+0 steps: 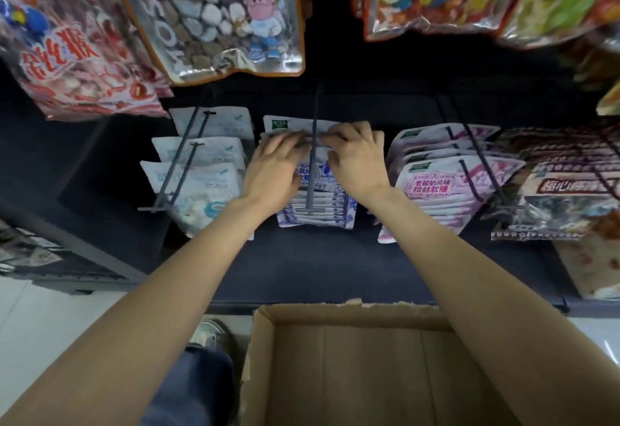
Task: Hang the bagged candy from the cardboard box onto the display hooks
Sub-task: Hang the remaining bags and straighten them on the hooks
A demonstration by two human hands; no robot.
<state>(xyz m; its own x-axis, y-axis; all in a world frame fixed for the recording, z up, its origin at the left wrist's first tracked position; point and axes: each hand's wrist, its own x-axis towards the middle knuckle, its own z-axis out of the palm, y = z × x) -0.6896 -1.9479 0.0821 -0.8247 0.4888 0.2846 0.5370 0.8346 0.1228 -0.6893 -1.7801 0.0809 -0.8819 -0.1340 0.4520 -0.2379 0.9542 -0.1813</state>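
1. Both hands are seen at the centre display hook (312, 157), a dark rod that runs from the back panel toward the viewer. The left hand (273, 170) lies on the left of the rod, the right hand (357, 157) on the right.

2. A blue-and-white candy bag (317, 177) is held by its top edge between the two hands. The fingers of each hand are curled onto the bag top, pinching it on either side of the rod. The fingertips are motion-blurred, so the exact pinch point cannot be resolved.

3. Location of the task's thing: the held bag is on or at the centre hook, above a stack of matching bags (315, 212) already hung near the hook's front end. Whether its hanging hole is fully threaded cannot be told.

4. Key relation: the hook's long axis runs front to back, and the bag top lies across it. The hands are set about evenly to either side, neither clearly nearer. It is judged that the next move is a slide along the rod axis, with the bag top kept square to it.

5. The cardboard box (352, 358) stands below, between the forearms. No bags are seen in its visible part, so the task is judged close to complete.

6. Neighbouring hooks carry white bags (201, 157) to the left and pink bags (436, 184) to the right.
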